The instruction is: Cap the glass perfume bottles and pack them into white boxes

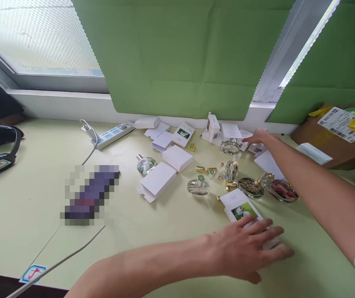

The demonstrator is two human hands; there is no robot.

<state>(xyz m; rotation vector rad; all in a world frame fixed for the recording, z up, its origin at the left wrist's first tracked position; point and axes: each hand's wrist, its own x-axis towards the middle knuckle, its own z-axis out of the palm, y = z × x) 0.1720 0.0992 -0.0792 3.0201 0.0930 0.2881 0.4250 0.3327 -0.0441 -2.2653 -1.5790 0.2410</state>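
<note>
My left hand (245, 250) is open, fingers spread over the near end of a white perfume box (244, 210) with a green flower picture. Part of that box is hidden under the fingers. At the back right, my right hand (259, 137) reaches in among white boxes (230, 131), its fingers stretched out and touching or just above them. A round glass perfume bottle (230, 147) stands close to it. Between the hands are more perfume bottles: one upright (231, 170), one dark-patterned (251, 188) and one reddish (282, 191). Gold caps (200, 169) lie nearby.
Several white boxes (158, 179) and two clear bottles (198, 187) lie mid-table. Further left are a power strip (115, 135), a blurred-out dark object (92, 194), a white cable (71, 252) and headphones (0, 153). A cardboard carton (329, 142) stands at right.
</note>
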